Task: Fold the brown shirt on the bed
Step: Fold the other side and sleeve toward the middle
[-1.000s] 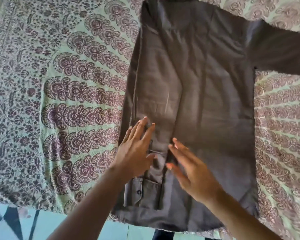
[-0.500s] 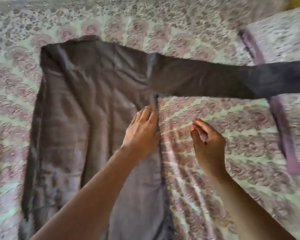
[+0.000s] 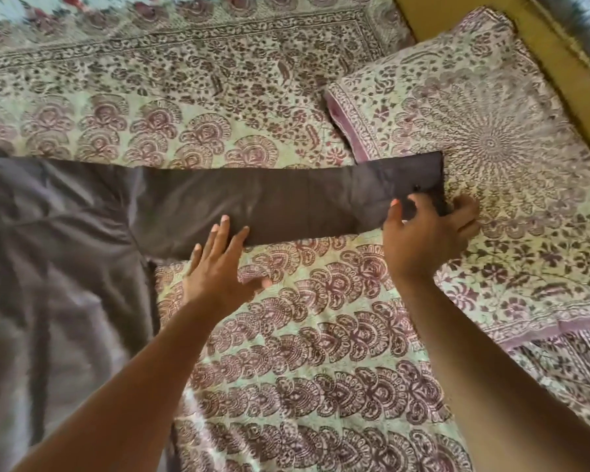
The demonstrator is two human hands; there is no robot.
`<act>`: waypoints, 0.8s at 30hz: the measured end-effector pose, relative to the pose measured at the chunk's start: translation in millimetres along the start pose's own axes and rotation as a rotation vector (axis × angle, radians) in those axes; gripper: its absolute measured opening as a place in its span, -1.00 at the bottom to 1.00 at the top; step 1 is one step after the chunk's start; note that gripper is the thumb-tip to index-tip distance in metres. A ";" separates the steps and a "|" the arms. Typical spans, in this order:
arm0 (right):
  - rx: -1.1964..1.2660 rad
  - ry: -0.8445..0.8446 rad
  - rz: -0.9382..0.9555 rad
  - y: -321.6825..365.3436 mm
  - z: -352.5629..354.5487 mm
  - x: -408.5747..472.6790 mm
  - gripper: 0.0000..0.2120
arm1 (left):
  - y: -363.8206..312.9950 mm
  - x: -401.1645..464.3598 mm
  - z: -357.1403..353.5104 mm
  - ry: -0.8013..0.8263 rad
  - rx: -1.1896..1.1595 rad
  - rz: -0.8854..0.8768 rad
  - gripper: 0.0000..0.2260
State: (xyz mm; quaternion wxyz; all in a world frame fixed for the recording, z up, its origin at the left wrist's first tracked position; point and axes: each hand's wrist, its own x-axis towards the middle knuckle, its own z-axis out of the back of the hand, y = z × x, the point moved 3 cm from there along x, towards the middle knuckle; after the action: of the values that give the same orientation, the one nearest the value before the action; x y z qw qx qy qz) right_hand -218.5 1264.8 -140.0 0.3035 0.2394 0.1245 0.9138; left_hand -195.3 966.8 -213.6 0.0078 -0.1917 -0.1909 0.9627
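The brown shirt (image 3: pixel 58 253) lies flat on the patterned bedspread (image 3: pixel 304 352), its body filling the left of the view. One long sleeve (image 3: pixel 269 206) stretches straight out to the right, and its cuff rests on the edge of a pillow. My right hand (image 3: pixel 426 233) pinches the lower corner of that cuff, thumb on top and fingers curled under. My left hand (image 3: pixel 222 267) is spread flat, fingertips touching the sleeve's lower edge near the armpit, palm on the bedspread.
A pillow (image 3: pixel 491 131) in matching print lies at the right, partly under the cuff. Beyond it, along the top right, runs a yellow-brown bed edge (image 3: pixel 491 39). The bedspread stretches wide above and below the sleeve.
My view has swung right along the sleeve. My right hand moved out to the cuff and took hold of it. My left hand shifted from the shirt's side seam to the sleeve's lower edge.
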 end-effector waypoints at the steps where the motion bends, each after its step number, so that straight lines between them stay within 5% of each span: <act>1: 0.007 0.017 0.020 -3.8 -5.8 3.9 -0.79 | 0.6 -0.1 -0.8 0.008 0.002 -0.005 -0.02; 5: 0.270 0.122 0.237 -1.6 -16.9 6.1 -0.85 | -9.0 1.9 5.9 0.019 -0.026 0.023 -0.09; 7: 0.418 0.182 0.360 17.9 -8.8 -12.3 -0.87 | -23.5 -2.9 18.0 -0.095 -0.186 0.033 -0.35; 9: 0.540 0.270 0.493 42.5 0.6 -44.9 -0.88 | -41.3 -13.2 33.0 -0.174 -0.612 0.082 -0.55; 11: 0.648 0.423 0.586 63.0 8.4 -88.1 -0.81 | -58.6 -29.6 39.9 -0.044 -1.162 0.195 -0.56; 13: 0.719 0.558 0.624 75.1 13.6 -130.1 -0.77 | -54.4 -44.6 37.9 0.001 -1.411 0.269 -0.59; 18: 0.701 0.542 0.625 99.8 15.0 -187.2 -0.61 | 14.4 -79.3 49.8 -0.155 -1.686 0.449 -0.81; 24: 0.225 0.550 0.573 158.1 -5.1 -207.8 -0.20 | 132.9 -120.3 104.8 -0.146 -2.005 0.454 -0.62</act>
State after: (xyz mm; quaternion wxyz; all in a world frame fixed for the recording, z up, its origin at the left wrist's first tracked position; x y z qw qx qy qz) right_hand -153.7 1012.6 -160.6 -0.0360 0.0427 0.2283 0.9720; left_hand -115.1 794.8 -129.3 -0.3492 -0.0827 -0.8656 0.3493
